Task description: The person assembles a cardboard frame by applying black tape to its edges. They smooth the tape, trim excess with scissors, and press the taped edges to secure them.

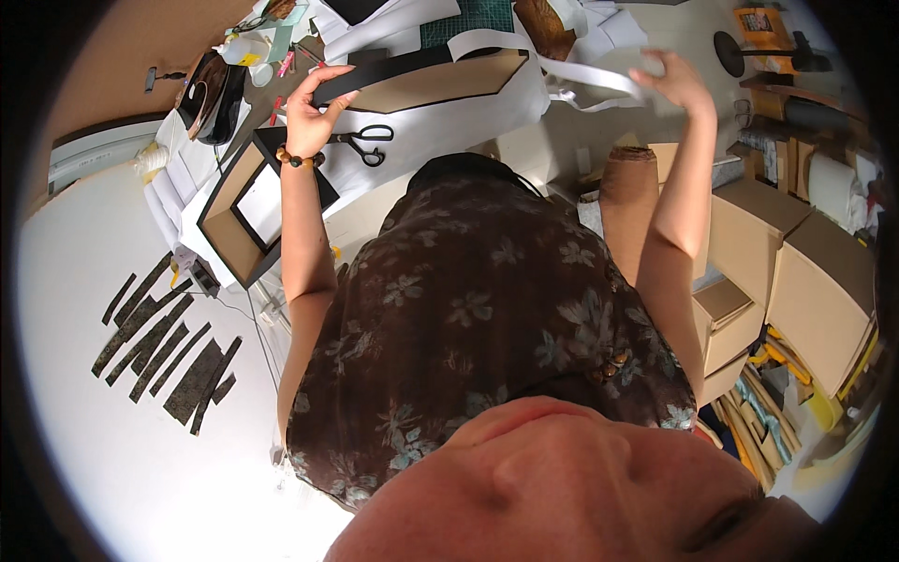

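1. Looking down through my feed, I get the wearer's patterned top (468, 290) first; it blocks the lower middle, so anything under it is lost to me.
2. Black-handled scissors (363, 146) lie loose on the white-covered bench (440, 131), probably parked there for quick reach. Black-rimmed open box (230, 201) sits by the left forearm, which hides part of it.
3. Left hand (314, 110): grip clamped on the black strip (403, 70) near its left end, fingers above, thumb below. My read: it anchors that end so the strip stays straight. Fingers cover the tip.
4. Right hand (679, 86): raised well apart, fingertips by the outer end of the white strip (590, 75). Blur and glare there; can't tell whether this grip is clamped on it or just close. Wide arms probably give the white strip room.
5. Black strip runs along the far side of the kraft-coloured piece (431, 86); can't confirm contact. White strip overlaps its right end, hiding any join.
6. Farthest: green mat (468, 23), partly under white paper, cut off by the top edge. Clutter around it is too small to sort.
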### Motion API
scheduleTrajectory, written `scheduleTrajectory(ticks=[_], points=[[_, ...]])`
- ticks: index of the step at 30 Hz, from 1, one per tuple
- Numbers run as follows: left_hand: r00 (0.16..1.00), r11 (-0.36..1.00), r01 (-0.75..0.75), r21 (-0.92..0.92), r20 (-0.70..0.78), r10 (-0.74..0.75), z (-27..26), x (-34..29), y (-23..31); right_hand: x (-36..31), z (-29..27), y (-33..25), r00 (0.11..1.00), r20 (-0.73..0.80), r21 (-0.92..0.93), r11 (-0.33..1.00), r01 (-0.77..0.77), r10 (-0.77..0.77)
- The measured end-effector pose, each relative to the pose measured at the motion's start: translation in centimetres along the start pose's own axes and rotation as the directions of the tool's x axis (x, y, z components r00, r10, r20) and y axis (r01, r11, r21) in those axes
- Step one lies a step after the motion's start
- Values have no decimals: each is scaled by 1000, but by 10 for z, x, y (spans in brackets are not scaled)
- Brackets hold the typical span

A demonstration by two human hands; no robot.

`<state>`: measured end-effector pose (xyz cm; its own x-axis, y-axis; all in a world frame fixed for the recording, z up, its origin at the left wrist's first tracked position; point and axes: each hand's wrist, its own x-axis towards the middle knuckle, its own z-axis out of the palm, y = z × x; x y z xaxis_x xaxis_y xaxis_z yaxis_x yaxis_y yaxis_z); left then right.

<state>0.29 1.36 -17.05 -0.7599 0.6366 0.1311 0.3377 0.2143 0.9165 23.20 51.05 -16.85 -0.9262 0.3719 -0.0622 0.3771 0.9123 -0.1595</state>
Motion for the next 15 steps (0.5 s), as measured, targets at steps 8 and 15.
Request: scheduleTrajectory(ticks=[8,15], points=[[1000,999,-17,-47,-14,17,2,4,-7,23,-72,-234,794,-14,200,776,598,-608],[999,966,-20,-259,-43,9,7,3,-3,27,-47,-199,845,-169,332,778,533,-507]])
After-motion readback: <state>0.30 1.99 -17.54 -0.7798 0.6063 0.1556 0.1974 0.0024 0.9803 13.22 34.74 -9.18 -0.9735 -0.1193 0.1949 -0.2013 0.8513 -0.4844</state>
